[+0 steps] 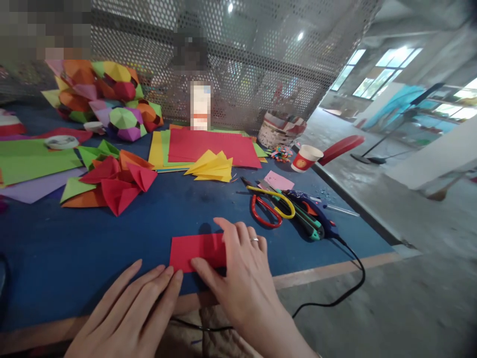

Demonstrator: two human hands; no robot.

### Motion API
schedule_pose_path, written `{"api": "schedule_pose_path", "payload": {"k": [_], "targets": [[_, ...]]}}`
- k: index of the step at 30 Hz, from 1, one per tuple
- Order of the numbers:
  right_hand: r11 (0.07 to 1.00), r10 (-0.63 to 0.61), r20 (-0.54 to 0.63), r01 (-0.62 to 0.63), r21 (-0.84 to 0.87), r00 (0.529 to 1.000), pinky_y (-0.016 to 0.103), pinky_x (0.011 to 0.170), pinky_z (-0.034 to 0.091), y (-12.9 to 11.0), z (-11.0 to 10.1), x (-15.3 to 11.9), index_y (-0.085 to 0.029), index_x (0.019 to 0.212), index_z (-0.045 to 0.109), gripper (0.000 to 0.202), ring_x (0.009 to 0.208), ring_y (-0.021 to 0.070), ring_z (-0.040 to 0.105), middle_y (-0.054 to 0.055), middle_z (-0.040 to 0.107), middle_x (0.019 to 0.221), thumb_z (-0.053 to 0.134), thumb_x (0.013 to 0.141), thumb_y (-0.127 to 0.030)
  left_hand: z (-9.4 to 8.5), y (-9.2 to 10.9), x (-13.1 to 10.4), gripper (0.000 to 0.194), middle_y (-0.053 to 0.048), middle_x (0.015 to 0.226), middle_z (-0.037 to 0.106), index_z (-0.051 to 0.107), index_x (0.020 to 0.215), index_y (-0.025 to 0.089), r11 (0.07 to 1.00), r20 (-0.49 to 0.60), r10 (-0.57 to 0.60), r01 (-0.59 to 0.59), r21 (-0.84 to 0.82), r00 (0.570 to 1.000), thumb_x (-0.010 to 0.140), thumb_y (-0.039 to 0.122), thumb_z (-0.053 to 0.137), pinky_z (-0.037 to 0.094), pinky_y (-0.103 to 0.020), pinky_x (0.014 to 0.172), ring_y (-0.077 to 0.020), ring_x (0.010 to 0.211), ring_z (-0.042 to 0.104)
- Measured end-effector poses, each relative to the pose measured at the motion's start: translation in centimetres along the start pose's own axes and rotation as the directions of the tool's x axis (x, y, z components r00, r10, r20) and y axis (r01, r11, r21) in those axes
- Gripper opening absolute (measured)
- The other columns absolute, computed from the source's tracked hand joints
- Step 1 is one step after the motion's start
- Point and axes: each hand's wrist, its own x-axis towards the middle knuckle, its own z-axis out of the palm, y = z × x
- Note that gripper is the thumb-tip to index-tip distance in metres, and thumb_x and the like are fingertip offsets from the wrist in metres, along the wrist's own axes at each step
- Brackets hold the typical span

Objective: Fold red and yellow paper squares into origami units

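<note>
A red paper rectangle (pixel 197 248) with straight edges lies flat on the blue tabletop near its front edge. My right hand (pixel 242 268) covers the paper's right end. Its thumb rests on the front part and the other fingers bend over the far and right side. A ring shows on one finger. My left hand (pixel 137 303) is open, fingers stretched out, with its fingertips at the paper's front left corner. The right end of the paper is hidden under my right hand.
Scissors (pixel 274 204), a green cutter (pixel 307 221) and a corded glue gun (pixel 316 211) lie to the right. Folded red and orange paper pieces (pixel 115 181), yellow ones (pixel 212 166) and a red sheet stack (pixel 216 146) lie farther back. A paper cup (pixel 306 158) stands near the right edge.
</note>
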Motion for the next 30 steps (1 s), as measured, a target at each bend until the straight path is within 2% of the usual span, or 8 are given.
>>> {"api": "schedule_pose_path", "payload": {"k": [5, 8, 12, 14, 17, 21, 26, 30], "targets": [[0.999, 0.034, 0.019, -0.034, 0.001, 0.999, 0.055, 0.083, 0.051, 3.7, -1.6, -0.4, -0.018, 0.132, 0.057, 0.047, 0.098, 0.0341, 0.066, 0.013, 0.068, 0.107, 0.072, 0.092, -0.038, 0.3, 0.1, 0.1, 0.049, -0.009, 0.119, 0.077, 0.066, 0.134, 0.017, 1.0, -0.033, -0.006, 0.006, -0.023, 0.999, 0.095, 0.003, 0.039, 0.042, -0.048, 0.121, -0.0241, 0.116, 0.071], [0.998, -0.009, 0.045, 0.006, 0.062, 0.999, 0.053, 0.084, 0.052, 4.6, -2.2, -0.5, -0.02, 0.131, 0.058, 0.038, 0.1, 0.0316, 0.065, 0.012, 0.066, 0.109, 0.066, 0.095, -0.027, 0.1, 0.0, 0.3, 0.05, -0.009, 0.118, 0.077, 0.066, 0.135, 0.017, 1.0, -0.03, -0.012, 0.011, -0.025, 0.999, 0.096, 0.003, 0.038, 0.043, -0.048, 0.12, -0.0239, 0.115, 0.071], [0.985, -0.129, 0.045, 0.123, 0.119, 0.991, 0.054, 0.096, 0.051, 3.9, -2.3, 0.0, -0.021, 0.131, 0.06, 0.029, 0.114, 0.0302, 0.06, 0.013, 0.063, 0.124, 0.055, 0.102, -0.021, 0.0, -0.2, 0.3, 0.052, -0.01, 0.121, 0.074, 0.065, 0.136, 0.014, 0.999, -0.007, 0.001, -0.001, -0.041, 1.0, 0.093, -0.001, 0.039, 0.04, -0.047, 0.121, -0.0236, 0.116, 0.068], [0.974, -0.205, 0.058, 0.198, 0.109, 0.977, 0.056, 0.102, 0.049, 3.1, -2.2, 0.4, -0.019, 0.132, 0.061, 0.03, 0.119, 0.0312, 0.058, 0.015, 0.062, 0.13, 0.057, 0.104, -0.03, 0.0, -0.4, 0.3, 0.053, -0.011, 0.123, 0.071, 0.064, 0.136, 0.011, 0.998, 0.003, 0.026, -0.026, -0.065, 1.0, 0.091, -0.003, 0.04, 0.037, -0.046, 0.123, -0.0236, 0.119, 0.065], [0.953, -0.302, 0.103, 0.296, 0.07, 0.948, 0.058, 0.107, 0.047, 2.3, -2.0, 1.1, -0.016, 0.135, 0.062, 0.045, 0.13, 0.0353, 0.052, 0.018, 0.059, 0.14, 0.065, 0.1, -0.044, 0.0, -0.9, 0.1, 0.055, -0.012, 0.127, 0.067, 0.062, 0.139, 0.008, 0.993, 0.012, 0.074, -0.072, -0.088, 0.997, 0.089, -0.004, 0.041, 0.031, -0.04, 0.125, -0.0232, 0.127, 0.058], [0.936, -0.35, 0.119, 0.342, 0.086, 0.929, 0.058, 0.11, 0.045, 2.0, -1.8, 1.5, -0.017, 0.129, 0.067, 0.046, 0.136, 0.0355, 0.048, 0.017, 0.06, 0.141, 0.069, 0.096, -0.049, -0.1, -1.2, -0.2, 0.06, -0.013, 0.135, 0.062, 0.056, 0.146, 0.009, 0.991, 0.045, 0.068, -0.063, -0.117, 0.997, 0.089, -0.004, 0.042, 0.029, -0.036, 0.126, -0.0228, 0.134, 0.053], [0.923, -0.365, 0.028, 0.358, 0.137, 0.93, 0.055, 0.11, 0.044, 2.0, -1.7, 1.3, -0.018, 0.124, 0.067, 0.042, 0.134, 0.0337, 0.049, 0.014, 0.063, 0.137, 0.082, 0.088, -0.033, -0.2, -1.1, -0.5, 0.062, -0.012, 0.138, 0.064, 0.052, 0.151, 0.011, 0.986, -0.015, 0.026, -0.028, -0.166, 1.0, 0.091, -0.005, 0.044, 0.035, -0.036, 0.123, -0.0234, 0.137, 0.053], [0.898, -0.405, -0.101, 0.416, 0.143, 0.909, 0.05, 0.105, 0.043, 2.0, -1.6, 1.1, -0.02, 0.119, 0.068, 0.033, 0.124, 0.0298, 0.056, 0.009, 0.069, 0.127, 0.08, 0.089, -0.019, -1.2, -0.2, -0.4, 0.053, -0.006, 0.133, 0.07, 0.06, 0.144, 0.02, 0.968, -0.048, -0.161, 0.148, -0.204, 0.986, 0.095, 0.001, 0.052, 0.05, -0.032, 0.11, -0.0204, 0.122, 0.066]]}}
